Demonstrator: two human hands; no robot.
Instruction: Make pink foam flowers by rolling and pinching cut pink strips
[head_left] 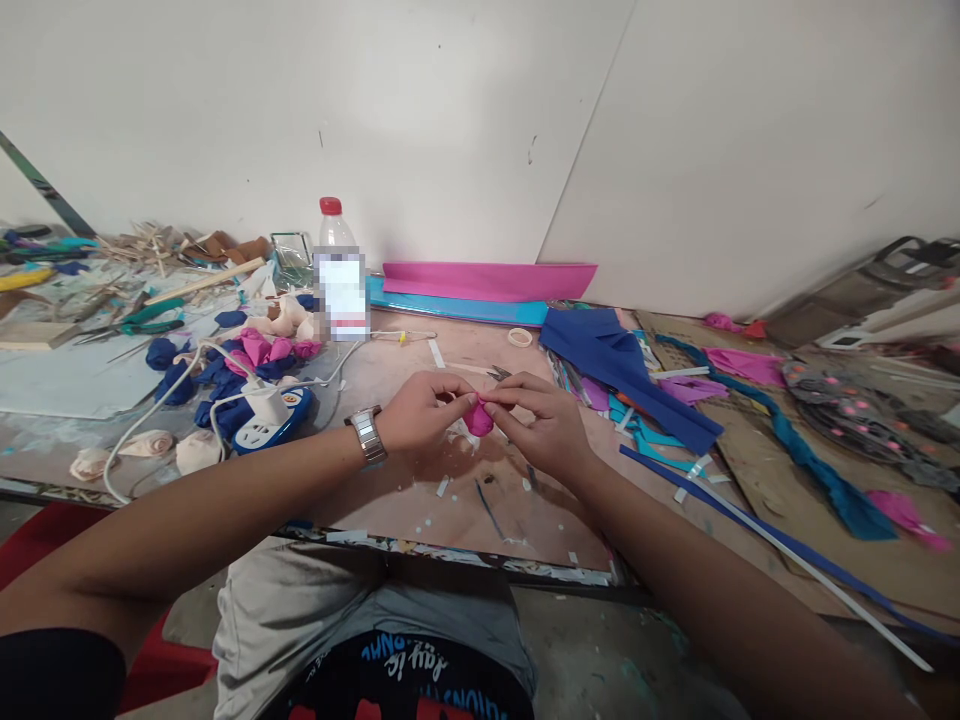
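Both hands meet over the middle of the table, pinching a small bright pink bundle (pixel 478 418) that looks like a gathered flower of fabric or crepe paper. My left hand (pixel 424 412), with a metal watch on its wrist, grips the bundle's upper left side. Thumb and fingers of my right hand (pixel 544 420) close on its upper right edge. The bundle hangs between the fingertips, a little above the tabletop (pixel 405 490). Just behind the hands lie the pointed tips of a tool (pixel 498 373), mostly hidden. A roll of tape (pixel 519 338) sits farther back.
To the left are a blue-and-white power strip (pixel 274 425) with a white cable, several blue, pink and cream rosettes (pixel 176 380), and a red-capped bottle (pixel 330 225). Blue fabric (pixel 622 370) lies right of the hands, near cardboard (pixel 787 500). Pink sheeting (pixel 487 281) leans on the wall.
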